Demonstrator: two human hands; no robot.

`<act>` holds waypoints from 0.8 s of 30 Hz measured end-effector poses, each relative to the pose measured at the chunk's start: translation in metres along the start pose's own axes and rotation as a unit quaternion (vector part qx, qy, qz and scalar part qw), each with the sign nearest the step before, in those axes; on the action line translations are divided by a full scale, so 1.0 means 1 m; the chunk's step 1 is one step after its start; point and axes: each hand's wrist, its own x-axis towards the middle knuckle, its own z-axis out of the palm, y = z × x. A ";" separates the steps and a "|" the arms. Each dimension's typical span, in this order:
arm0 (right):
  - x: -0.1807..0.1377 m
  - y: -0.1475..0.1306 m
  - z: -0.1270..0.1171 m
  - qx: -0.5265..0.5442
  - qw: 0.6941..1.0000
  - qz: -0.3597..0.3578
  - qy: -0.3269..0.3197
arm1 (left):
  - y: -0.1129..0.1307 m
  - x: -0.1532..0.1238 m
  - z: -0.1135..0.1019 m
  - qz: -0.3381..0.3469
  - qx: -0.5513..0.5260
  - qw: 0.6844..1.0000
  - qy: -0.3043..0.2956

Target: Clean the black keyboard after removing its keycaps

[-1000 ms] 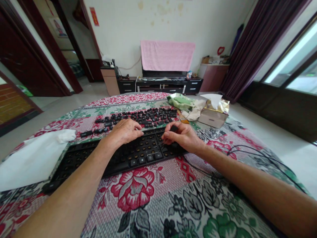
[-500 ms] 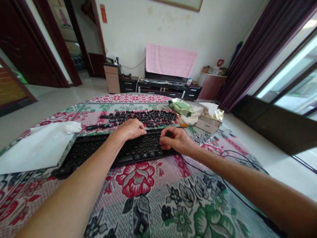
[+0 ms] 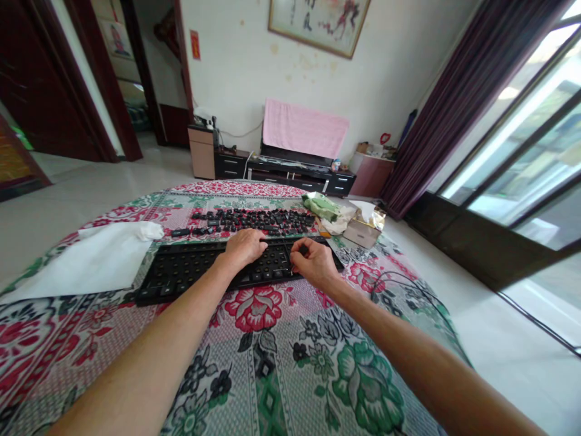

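Note:
A black keyboard with most of its keycaps off lies across the flowered tablecloth. Several loose black keycaps are laid out in rows just beyond it. My left hand rests on the keyboard's right half, fingers curled down onto the frame. Beside it my right hand is closed around a small black keycap over the keyboard's right end.
A white tissue sheet lies at the left. A tissue box and a green packet sit at the table's far right. The keyboard's black cable loops along the right edge.
The view has tilted up and pulled back, so table and keyboard look smaller. Both hands stay on the keyboard's right part; my right hand still pinches the keycap.

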 end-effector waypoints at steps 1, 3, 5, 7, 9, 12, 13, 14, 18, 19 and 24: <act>-0.002 0.001 0.002 -0.010 1.000 0.000 0.020 | -0.001 -0.001 0.001 0.001 -0.003 1.000 0.004; -0.005 0.003 0.005 -0.027 0.998 0.002 0.054 | -0.002 -0.002 0.003 -0.001 -0.007 1.000 0.012; -0.007 0.004 0.007 -0.040 0.997 -0.005 0.071 | -0.002 -0.002 0.005 0.000 -0.008 1.000 0.019; -0.009 0.002 0.007 -0.056 0.996 -0.026 0.071 | -0.002 -0.001 0.006 0.003 -0.003 1.000 0.021; -0.013 0.000 0.008 -0.078 0.994 -0.049 0.066 | -0.002 -0.001 0.006 0.006 0.005 1.000 0.022; -0.021 -0.003 0.009 -0.105 0.989 -0.079 0.067 | -0.002 -0.001 0.006 0.007 0.014 1.000 0.025; -0.025 -0.003 0.009 -0.111 0.987 -0.092 0.064 | -0.002 -0.001 0.006 0.006 0.016 1.000 0.025; -0.028 -0.003 0.009 -0.114 0.986 -0.105 0.060 | -0.001 -0.002 0.006 0.006 0.018 0.999 0.025; -0.033 -0.003 0.005 -0.119 0.984 -0.124 0.037 | 0.000 -0.002 0.007 0.009 0.025 0.999 0.034; -0.031 -0.004 0.003 -0.122 0.985 -0.123 0.027 | 0.000 -0.003 0.007 0.011 0.026 0.999 0.037; -0.015 -0.007 -0.005 -0.097 0.990 -0.100 -0.020 | 0.001 -0.004 0.006 0.019 0.032 0.999 0.031</act>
